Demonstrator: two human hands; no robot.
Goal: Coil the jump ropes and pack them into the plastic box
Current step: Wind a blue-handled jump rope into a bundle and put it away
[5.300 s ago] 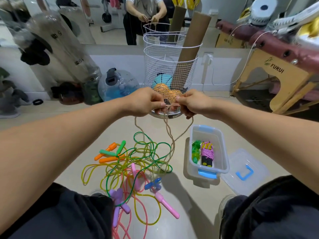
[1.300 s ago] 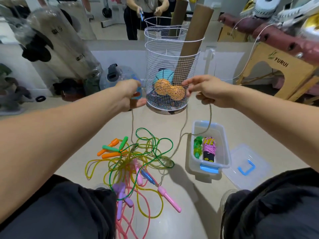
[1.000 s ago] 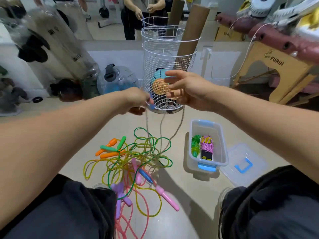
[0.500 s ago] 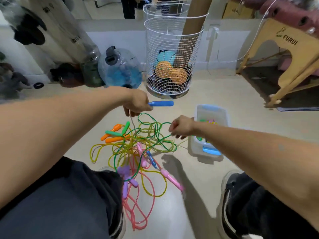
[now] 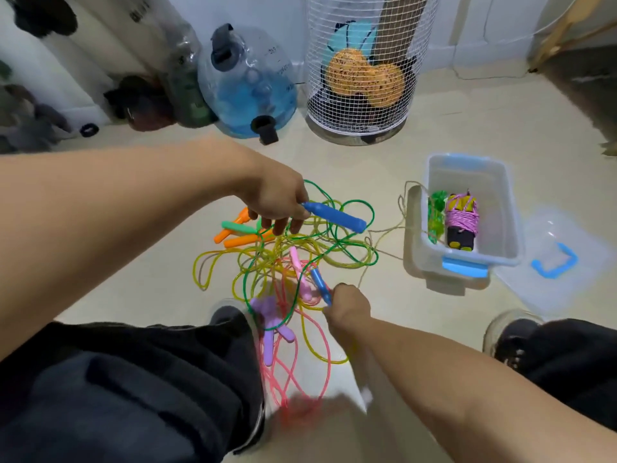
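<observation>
My left hand [image 5: 277, 203] grips one blue handle [image 5: 334, 216] of the tan jump rope above a tangled pile of ropes [image 5: 290, 259] on the floor. Lower down, my right hand [image 5: 349, 304] closes on the second blue handle [image 5: 320, 284] lying in the pile. The tan rope [image 5: 389, 228] trails over the floor toward the clear plastic box [image 5: 500, 228] with blue clips. Inside the box lie a coiled green rope [image 5: 436, 210] and a coiled pink rope [image 5: 462, 220]. Orange, green, pink and purple handles lie among the tangle.
The box's clear lid [image 5: 554, 259] with a blue handle lies on the floor to its right. A white wire basket [image 5: 362, 68] and a blue water jug [image 5: 248, 85] stand by the wall. My knees and shoes frame the pile.
My head has tilted down toward the floor. My right hand has dropped from the rope near the box to the second blue handle in the pile. My left hand keeps its blue handle, now lower.
</observation>
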